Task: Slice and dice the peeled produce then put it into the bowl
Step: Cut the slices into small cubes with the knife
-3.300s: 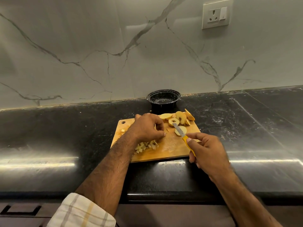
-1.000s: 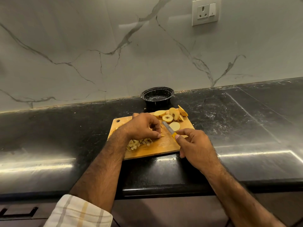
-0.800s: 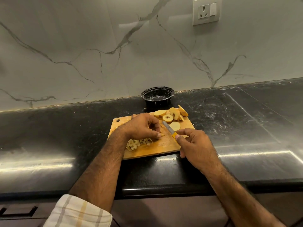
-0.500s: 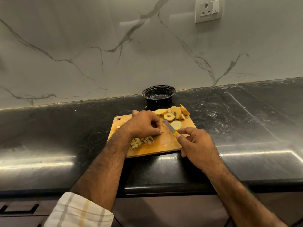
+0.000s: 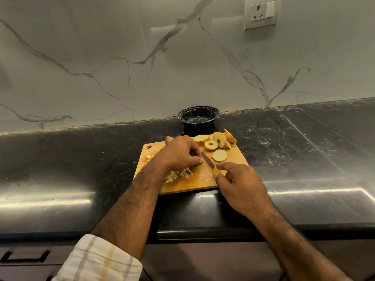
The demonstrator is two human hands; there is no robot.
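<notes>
The way from the cutting board (image 5: 205,179) to the black bowl (image 5: 198,119) behind it is partly blocked by round slices (image 5: 215,141) crowding the board's far right corner. The left hand (image 5: 180,152) covers the board's middle. Bare black countertop (image 5: 304,151) lies open on either side.

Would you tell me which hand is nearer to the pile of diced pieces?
Left. The left hand is directly above the diced pieces; the right hand, holding the knife, is off to their right.
</notes>
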